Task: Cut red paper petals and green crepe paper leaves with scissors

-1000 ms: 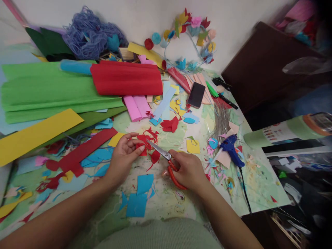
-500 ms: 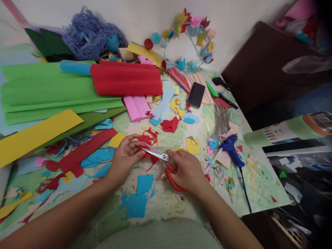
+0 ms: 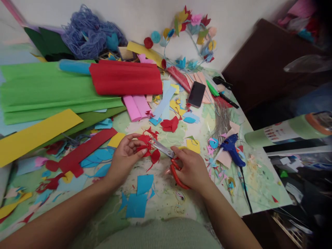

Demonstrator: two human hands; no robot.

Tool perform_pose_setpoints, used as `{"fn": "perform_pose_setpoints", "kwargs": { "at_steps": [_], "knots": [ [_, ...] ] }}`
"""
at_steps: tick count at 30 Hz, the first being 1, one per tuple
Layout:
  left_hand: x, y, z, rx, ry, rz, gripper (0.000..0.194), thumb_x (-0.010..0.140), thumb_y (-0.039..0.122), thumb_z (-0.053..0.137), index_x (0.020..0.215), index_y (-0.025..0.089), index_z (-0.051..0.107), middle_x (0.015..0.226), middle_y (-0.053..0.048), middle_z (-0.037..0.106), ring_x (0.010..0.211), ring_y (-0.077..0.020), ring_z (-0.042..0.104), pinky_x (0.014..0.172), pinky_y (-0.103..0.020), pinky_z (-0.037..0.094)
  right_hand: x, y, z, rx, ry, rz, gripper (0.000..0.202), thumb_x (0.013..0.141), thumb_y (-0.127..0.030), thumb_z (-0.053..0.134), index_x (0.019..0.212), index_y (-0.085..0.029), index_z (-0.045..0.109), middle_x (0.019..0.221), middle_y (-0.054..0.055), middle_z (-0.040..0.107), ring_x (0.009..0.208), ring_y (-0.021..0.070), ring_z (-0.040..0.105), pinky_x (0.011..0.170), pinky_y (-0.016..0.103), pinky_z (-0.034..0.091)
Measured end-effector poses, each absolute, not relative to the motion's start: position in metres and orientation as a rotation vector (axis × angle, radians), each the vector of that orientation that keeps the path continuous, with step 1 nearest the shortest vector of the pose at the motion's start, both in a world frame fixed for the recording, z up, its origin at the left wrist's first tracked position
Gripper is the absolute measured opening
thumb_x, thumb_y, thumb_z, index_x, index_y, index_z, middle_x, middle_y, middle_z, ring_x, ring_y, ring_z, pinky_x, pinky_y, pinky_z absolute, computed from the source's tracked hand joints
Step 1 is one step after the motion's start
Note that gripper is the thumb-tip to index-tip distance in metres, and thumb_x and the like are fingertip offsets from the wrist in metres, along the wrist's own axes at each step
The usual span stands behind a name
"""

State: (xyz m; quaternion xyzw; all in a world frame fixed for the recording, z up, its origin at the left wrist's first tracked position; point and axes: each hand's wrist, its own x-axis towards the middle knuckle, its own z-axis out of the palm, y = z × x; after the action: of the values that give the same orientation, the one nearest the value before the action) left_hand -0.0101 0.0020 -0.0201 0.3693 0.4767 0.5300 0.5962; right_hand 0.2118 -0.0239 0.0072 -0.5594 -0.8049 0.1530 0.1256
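My right hand grips a pair of scissors by the orange-red handles. The blades point up and to the left, over red paper scraps, and look nearly closed. Across from them, my left hand pinches a small piece of red paper between thumb and fingers. A cut red petal shape lies just right of it. Nearer to me are blue paper squares. Red petals lie beyond the scraps.
Rolls of red crepe paper and green crepe paper lie at the left back. On the right are a blue glue gun, its cord, thin wires and a phone. A green bottle stands past the table's right edge.
The scissors have drawn back to the right, away from my left fingers. A red petal shape now shows below the blades. My left hand has hardly moved.
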Motion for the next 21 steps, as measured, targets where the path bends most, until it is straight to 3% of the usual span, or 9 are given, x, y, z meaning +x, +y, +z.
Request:
{"fn": "perform_pose_setpoints", "kwargs": {
  "at_steps": [21],
  "knots": [
    [-0.01,0.002,-0.02,0.875,1.109,1.193,0.052,0.061,0.009,0.073,0.107,0.022,0.054,0.08,0.004,0.062,0.072,-0.0111,0.062,0.064,-0.02,0.05,0.204,-0.025,0.007,-1.58,-2.456,0.469,0.064,0.077,-0.06,0.058,0.127,-0.018,0.054,0.083,0.008,0.056,0.077,0.0219,0.052,0.066,0.031,0.037]
  ]
}}
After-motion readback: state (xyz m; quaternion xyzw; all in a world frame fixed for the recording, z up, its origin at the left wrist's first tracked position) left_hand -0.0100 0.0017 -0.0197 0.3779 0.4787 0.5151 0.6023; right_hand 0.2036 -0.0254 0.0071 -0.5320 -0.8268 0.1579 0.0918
